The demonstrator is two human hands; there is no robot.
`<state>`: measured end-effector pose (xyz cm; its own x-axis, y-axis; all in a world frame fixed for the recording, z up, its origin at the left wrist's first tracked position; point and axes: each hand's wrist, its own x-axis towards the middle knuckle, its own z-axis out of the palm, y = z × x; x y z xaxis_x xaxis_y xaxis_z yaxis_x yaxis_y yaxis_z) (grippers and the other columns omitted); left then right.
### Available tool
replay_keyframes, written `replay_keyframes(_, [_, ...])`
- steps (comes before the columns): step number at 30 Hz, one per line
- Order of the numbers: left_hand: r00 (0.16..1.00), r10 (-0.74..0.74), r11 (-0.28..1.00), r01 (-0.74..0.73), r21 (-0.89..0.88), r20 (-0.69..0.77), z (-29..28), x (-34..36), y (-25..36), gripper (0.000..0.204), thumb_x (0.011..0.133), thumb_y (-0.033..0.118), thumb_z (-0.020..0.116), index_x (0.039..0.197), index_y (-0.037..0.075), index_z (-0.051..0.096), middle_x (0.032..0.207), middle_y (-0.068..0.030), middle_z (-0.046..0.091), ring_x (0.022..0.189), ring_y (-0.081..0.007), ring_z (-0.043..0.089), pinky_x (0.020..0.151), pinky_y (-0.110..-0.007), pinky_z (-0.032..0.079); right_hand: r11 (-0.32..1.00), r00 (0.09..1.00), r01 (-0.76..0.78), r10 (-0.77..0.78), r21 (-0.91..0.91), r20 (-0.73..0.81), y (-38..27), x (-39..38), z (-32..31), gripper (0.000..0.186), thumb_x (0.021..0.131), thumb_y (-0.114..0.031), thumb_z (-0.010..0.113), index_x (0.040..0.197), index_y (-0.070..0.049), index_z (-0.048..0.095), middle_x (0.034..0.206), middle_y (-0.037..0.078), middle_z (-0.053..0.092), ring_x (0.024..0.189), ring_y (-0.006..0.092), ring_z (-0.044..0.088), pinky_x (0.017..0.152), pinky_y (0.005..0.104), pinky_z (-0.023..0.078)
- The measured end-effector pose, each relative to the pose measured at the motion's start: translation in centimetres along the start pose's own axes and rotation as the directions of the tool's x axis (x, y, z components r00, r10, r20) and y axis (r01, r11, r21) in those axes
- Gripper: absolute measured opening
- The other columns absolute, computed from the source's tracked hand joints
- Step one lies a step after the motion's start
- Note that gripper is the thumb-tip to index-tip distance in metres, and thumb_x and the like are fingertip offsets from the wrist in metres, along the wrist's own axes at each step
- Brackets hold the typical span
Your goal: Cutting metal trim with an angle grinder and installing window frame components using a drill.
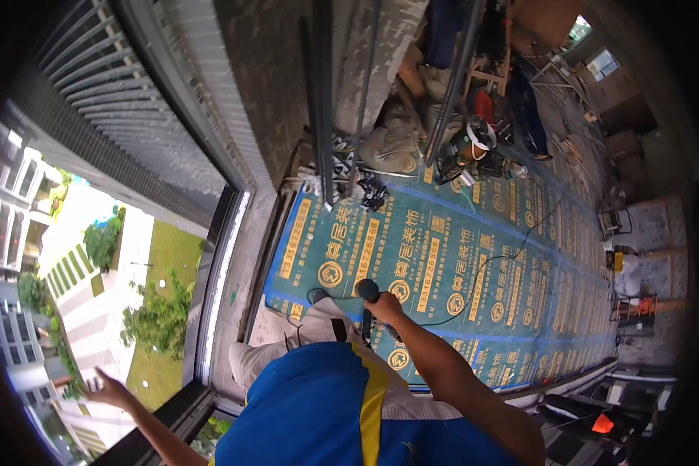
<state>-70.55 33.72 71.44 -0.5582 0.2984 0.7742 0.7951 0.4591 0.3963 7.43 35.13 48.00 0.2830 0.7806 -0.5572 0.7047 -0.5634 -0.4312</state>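
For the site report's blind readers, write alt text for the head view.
A person's right hand grips a black tool above green printed floor sheeting, while the left hand, fingers spread, extends to the side against the view through a window. Outside are a lawn and trees; clutter lies along the sheeting's far side.

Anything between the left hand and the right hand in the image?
Yes: in the head view, going from the left hand to the right hand, the window frame, then the person's pale trousers.
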Motion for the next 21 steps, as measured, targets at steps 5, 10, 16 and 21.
replay_keyframes(5, [0.185, 0.115, 0.668, 0.713, -0.214, 0.976, 12.2, -26.1, 30.9, 0.042, 0.102, 0.014, 0.061, 0.143, 0.005, 0.053, 0.104, -0.0064, 0.067, 0.086, -0.0135, 0.065, 0.065, -0.028, 0.054, 0.97, 0.987, 0.159, -0.158, 0.186, -0.021, -5.8, 1.7, -9.7, 0.043, 0.079, -0.031, 0.082, 0.11, -0.002, 0.074, 0.095, 0.023, 0.076, 0.091, 0.0395, 0.074, 0.08, 0.0477, 0.058])
replay_keyframes(10, [-0.593, 0.337, 0.777, 0.613, 0.139, 0.731, 11.0, -32.5, 53.5, 0.068, 0.1, 0.041, 0.066, 0.15, 0.001, 0.043, 0.118, -0.0181, 0.063, 0.094, -0.0266, 0.071, 0.076, -0.037, 0.058, 0.775, 0.881, 0.473, -0.431, 0.419, -0.196, -6.9, 4.1, -15.9, 0.056, 0.079, -0.008, 0.075, 0.134, -0.003, 0.061, 0.113, 0.024, 0.07, 0.105, 0.0395, 0.069, 0.089, 0.0448, 0.055])
replay_keyframes(16, [-0.761, 0.436, 0.899, 0.398, -0.185, 0.481, 14.0, -42.9, 72.1, 0.079, 0.091, 0.042, 0.078, 0.147, -0.001, 0.042, 0.118, -0.0174, 0.065, 0.105, -0.0249, 0.068, 0.087, -0.036, 0.057, 0.825, 0.908, 0.419, -0.368, 0.38, -0.203, -3.0, 9.5, -23.6, 0.069, 0.08, -0.011, 0.075, 0.144, -0.006, 0.053, 0.112, 0.021, 0.065, 0.103, 0.0377, 0.067, 0.09, 0.0451, 0.053])
replay_keyframes(21, [-0.708, 0.601, 0.775, 0.401, -0.488, 0.371, 12.7, -51.2, 85.8, 0.09, 0.083, 0.03, 0.085, 0.149, -0.004, 0.034, 0.112, -0.0185, 0.069, 0.095, -0.0237, 0.071, 0.082, -0.036, 0.058, 0.865, 0.919, 0.276, -0.11, 0.419, -0.378, 4.0, 13.6, -30.5, 0.067, 0.079, 0.002, 0.073, 0.143, -0.001, 0.052, 0.123, 0.022, 0.066, 0.114, 0.0397, 0.065, 0.097, 0.0447, 0.054])
